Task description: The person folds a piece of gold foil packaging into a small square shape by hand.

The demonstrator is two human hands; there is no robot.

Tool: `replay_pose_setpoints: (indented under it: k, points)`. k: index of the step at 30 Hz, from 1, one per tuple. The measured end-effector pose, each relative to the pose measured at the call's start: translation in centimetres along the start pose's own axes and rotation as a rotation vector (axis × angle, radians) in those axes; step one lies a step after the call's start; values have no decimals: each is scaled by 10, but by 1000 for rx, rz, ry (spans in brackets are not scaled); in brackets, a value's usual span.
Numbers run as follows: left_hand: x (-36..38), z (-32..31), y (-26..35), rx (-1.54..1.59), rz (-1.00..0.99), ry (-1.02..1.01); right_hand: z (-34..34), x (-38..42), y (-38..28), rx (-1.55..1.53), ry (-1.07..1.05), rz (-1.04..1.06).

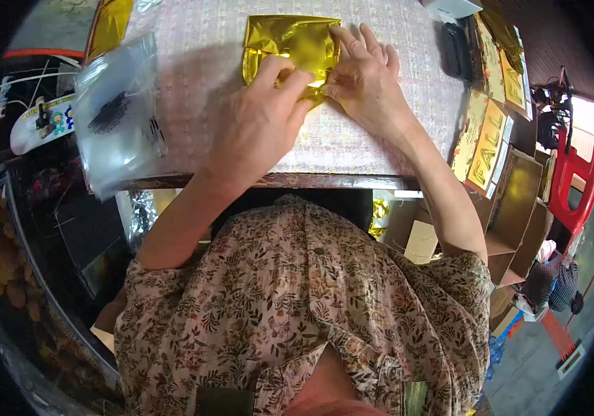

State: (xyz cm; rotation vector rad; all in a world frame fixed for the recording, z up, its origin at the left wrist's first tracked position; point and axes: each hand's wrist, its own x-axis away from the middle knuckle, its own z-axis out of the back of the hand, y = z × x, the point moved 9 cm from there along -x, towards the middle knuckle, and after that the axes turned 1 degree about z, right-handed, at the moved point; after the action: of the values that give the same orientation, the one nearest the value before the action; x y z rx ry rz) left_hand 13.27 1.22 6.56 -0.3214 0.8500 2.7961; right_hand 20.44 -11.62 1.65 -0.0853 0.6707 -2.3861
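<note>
A shiny gold foil packet (263,35) lies on the cloth-covered table, near its far side. My left hand (269,97) is over its lower edge, with thumb and forefinger pinched together on the foil. At the packet's lower right corner, the thumb and forefinger of my right hand (360,78) pinch the same edge, while its other fingers stretch up beside the packet. Both hands nearly meet there, and the foil between them looks creased.
Clear plastic bags (120,118) overlap the table's left edge. A black object (455,50) lies at the far right of the tablecloth (193,132). Boxes printed "FALL" (489,154) stand beyond the right edge, near an open cardboard box (515,197) and a red stool (578,187).
</note>
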Motion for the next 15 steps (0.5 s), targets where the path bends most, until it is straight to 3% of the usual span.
replay_pose_setpoints:
  k: [1, 3, 6, 12, 15]
  points:
    - [-1, 3, 2, 1, 1, 0, 0, -1, 0, 11, 9, -10]
    - [0, 9, 33, -284, -299, 24, 0, -3, 0, 22, 16, -17]
    - [5, -8, 30, -364, -388, -24, -2, -3, -2, 73, -5, -26]
    - [4, -27, 24, -412, -452, -161, 0, 5, 0, 39, 17, -41]
    - [-6, -23, 21, -339, -401, -184, 13, 18, -3, 1, 128, -2]
